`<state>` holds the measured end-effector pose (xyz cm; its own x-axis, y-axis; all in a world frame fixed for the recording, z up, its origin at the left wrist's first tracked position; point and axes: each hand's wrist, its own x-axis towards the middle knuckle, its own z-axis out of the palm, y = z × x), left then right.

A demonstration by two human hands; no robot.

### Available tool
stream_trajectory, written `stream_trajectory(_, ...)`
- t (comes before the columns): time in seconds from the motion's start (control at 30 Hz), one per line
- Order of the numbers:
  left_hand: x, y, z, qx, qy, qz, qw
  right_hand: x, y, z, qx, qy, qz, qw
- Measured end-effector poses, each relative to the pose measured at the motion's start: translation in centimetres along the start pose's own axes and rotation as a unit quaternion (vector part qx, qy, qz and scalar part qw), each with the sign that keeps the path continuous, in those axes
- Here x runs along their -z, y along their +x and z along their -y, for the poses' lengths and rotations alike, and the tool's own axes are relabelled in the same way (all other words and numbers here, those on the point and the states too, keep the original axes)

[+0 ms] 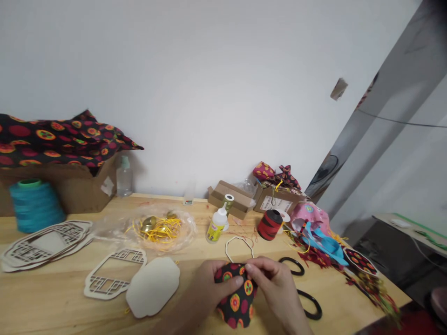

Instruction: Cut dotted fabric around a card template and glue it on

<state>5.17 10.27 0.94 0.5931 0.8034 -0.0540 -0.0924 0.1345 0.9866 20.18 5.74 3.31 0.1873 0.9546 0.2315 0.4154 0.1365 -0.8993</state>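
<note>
Near the front edge of the table, both hands are on a piece of black patterned cloth (235, 302) with orange and dark red flower-like prints. My left hand (213, 284) grips its left side, the thumb lying across the front. At the upper right edge, my right hand (274, 284) pinches the cloth between thumb and fingers. Just behind it lies a thin, pale scalloped frame (226, 250). Two black loops (310, 305), like scissor handles, show beside my right hand; whatever joins them is hidden.
Left of my hands lie a pale scalloped board (153, 287), a lattice frame (115, 274) and stacked frames (47, 244). Behind are a glue bottle (216, 225), red ribbon spool (270, 225), bag of bells and yellow cords (162, 228), teal thread cone (37, 204) and boxes (232, 197).
</note>
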Motion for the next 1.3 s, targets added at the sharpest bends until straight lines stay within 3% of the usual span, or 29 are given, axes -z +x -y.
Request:
stream_trajectory(0.1, -0.1, 0.0, -0.1, 0.026, -0.025, 0.015, 0.999, 1.0, -0.2, -0.7, -0.054, 0.051, -0.033, 0.997)
stream_trajectory(0.3, -0.1, 0.0, 0.1, 0.078, -0.084, 0.038, 0.993, 4.5, -0.3, -1.1, -0.049, 0.029, -0.141, 0.988)
stream_trajectory(0.4, -0.2, -0.1, 0.0, 0.098, -0.113, 0.041, 0.988, 4.8, -0.6, -0.9, -0.051, 0.042, -0.175, 0.982)
stream_trajectory(0.63, -0.3, -0.4, -0.7, 0.109, -0.167, 0.072, 0.977, 1.3, -2.0, -0.8, -0.066, 0.089, -0.06, 0.992)
stream_trajectory(0.77, -0.2, -0.3, -0.5, 0.105, -0.16, 0.062, 0.98, 1.0, -2.2, -0.8, -0.002, 0.006, 0.007, 1.0)
stream_trajectory(0.97, -0.2, -0.2, 0.3, 0.109, -0.162, 0.116, 0.974, 2.0, -1.6, -0.2, 0.03, -0.112, -0.09, 0.989)
stream_trajectory(1.2, -0.2, -0.3, 0.2, 0.106, -0.181, 0.131, 0.969, 1.6, -1.3, -1.4, 0.108, -0.282, -0.086, 0.949)
stream_trajectory(1.3, -0.2, -0.5, -0.1, 0.124, -0.178, 0.133, 0.967, 2.1, -0.6, -2.2, 0.095, -0.336, -0.109, 0.931)
